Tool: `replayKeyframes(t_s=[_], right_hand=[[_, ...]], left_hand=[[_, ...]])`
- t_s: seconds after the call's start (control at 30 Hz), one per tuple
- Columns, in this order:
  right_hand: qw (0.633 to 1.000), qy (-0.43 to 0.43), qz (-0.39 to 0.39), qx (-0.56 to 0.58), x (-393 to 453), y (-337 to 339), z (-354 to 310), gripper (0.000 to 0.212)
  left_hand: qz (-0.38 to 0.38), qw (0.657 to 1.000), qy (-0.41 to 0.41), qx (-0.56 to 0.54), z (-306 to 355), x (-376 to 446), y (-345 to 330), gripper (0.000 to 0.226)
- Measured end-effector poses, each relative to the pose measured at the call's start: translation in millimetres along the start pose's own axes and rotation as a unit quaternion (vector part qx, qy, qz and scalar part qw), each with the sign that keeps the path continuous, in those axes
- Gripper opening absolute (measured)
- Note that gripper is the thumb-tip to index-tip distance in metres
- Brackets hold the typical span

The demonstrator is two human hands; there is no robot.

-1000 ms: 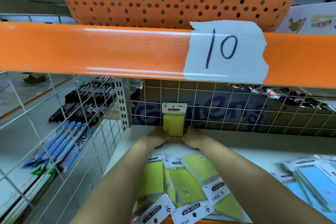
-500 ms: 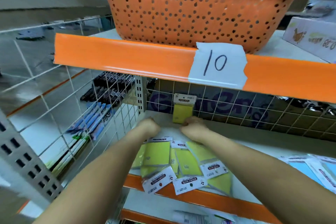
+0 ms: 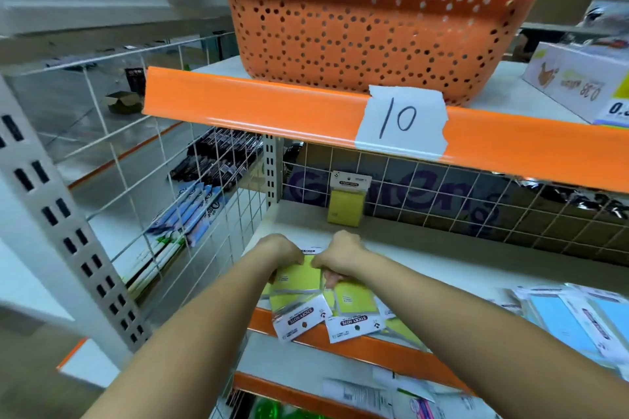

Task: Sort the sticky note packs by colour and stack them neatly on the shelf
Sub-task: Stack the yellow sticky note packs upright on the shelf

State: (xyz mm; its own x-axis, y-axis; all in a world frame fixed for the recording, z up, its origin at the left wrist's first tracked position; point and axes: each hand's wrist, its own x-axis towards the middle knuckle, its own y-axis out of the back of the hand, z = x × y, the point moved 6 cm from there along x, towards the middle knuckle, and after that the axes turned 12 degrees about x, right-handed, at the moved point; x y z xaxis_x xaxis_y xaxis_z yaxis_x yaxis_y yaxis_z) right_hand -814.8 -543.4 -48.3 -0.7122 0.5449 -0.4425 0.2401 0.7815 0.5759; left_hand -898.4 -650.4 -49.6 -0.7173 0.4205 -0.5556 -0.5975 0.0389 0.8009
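From the camera on my head I look down at my two bare forearms reaching onto the white metal shelf (image 3: 442, 258). My left hand (image 3: 280, 250) and my right hand (image 3: 343, 253) sit knuckles-up, nearly touching, over a loose pile of yellow-green sticky note packs in clear wrappers with white header cards (image 3: 340, 303) lying near the shelf's front orange edge. Both hands have their fingers curled down onto the topmost yellow-green pack (image 3: 301, 277), the left at its left upper corner, the right at its right side, so I grip it between them. Further back, one yellow sticky note pack with a white header (image 3: 347, 204) stands upright against the white wire grid back panel (image 3: 476, 211), apart from my hands. At the right, light blue sticky note packs (image 3: 565, 320) lie spread on the same shelf, well apart from the yellow ones. Above, the orange shelf rail (image 3: 255, 105) carries a torn white paper label marked "10" (image 3: 401, 119), and an orange perforated plastic basket (image 3: 374, 24) rests on the upper shelf.
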Motion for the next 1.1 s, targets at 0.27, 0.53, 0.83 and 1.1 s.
replayKeyframes(t_s=[0.27, 0.53, 0.83, 1.1], right_hand=[[0.992, 0.016, 0.109, -0.054, -3, 8, -13, 0.020], [0.985, 0.039, 0.162, 0.056, 14, 51, -22, 0.011], [0.977, 0.033, 0.181, 0.111, 36, 65, 11, 0.050], [0.983, 0.031, 0.141, 0.113, 74, 50, 26, 0.020]], left_hand=[[0.061, 0.996, -0.014, -0.065, 4, 9, 12, 0.025], [0.186, 0.965, -0.097, -0.159, 36, 27, 37, 0.043], [0.130, 0.965, -0.157, -0.166, 86, 62, 13, 0.062], [0.086, 0.958, -0.183, -0.203, 107, 100, -9, 0.055]])
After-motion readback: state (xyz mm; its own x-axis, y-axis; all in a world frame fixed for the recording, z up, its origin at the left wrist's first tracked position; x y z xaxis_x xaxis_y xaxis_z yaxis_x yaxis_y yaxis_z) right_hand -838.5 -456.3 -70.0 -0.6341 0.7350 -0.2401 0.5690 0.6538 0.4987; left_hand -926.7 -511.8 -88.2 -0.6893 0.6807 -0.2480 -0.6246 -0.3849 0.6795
